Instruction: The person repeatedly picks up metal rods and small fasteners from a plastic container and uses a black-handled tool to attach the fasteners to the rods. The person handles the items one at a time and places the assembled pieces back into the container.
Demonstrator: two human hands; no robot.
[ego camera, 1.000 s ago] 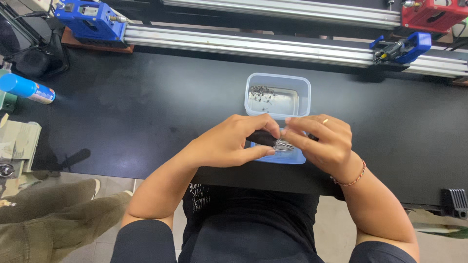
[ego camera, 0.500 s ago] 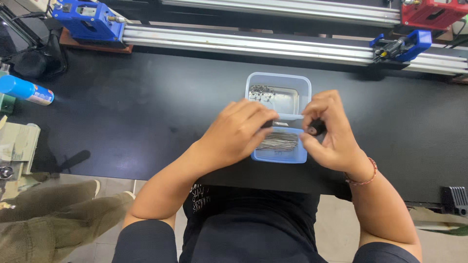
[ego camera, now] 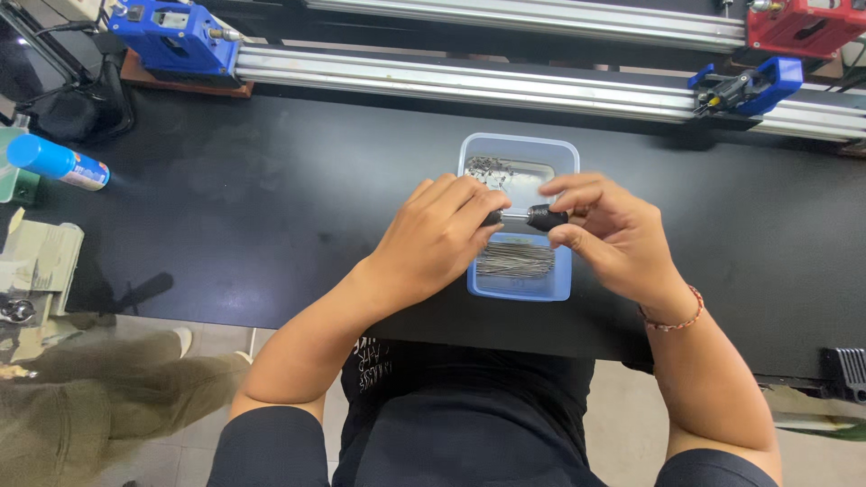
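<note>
My left hand (ego camera: 442,236) and my right hand (ego camera: 612,236) meet above a pale blue plastic tray (ego camera: 561,151) on the black table (ego camera: 271,198). Between them they hold a small part (ego camera: 532,217): a thin metal pin joining two black cylindrical ends. The left fingers pinch the left black end, the right fingers pinch the larger right one. In the tray's near half lies a bundle of thin metal pins (ego camera: 516,261). Its far half holds a heap of small dark metal parts (ego camera: 487,169).
Long aluminium rails (ego camera: 469,86) run along the table's far edge, with a blue fixture (ego camera: 176,38) at left, a blue clamp (ego camera: 749,86) and a red block (ego camera: 803,25) at right. A blue spray can (ego camera: 56,162) lies far left. Someone's olive-trousered legs (ego camera: 108,397) are at lower left.
Both hands have risen from the tray's near half to its middle. The small part, first hidden in the fingers, is now stretched out between the two hands.
</note>
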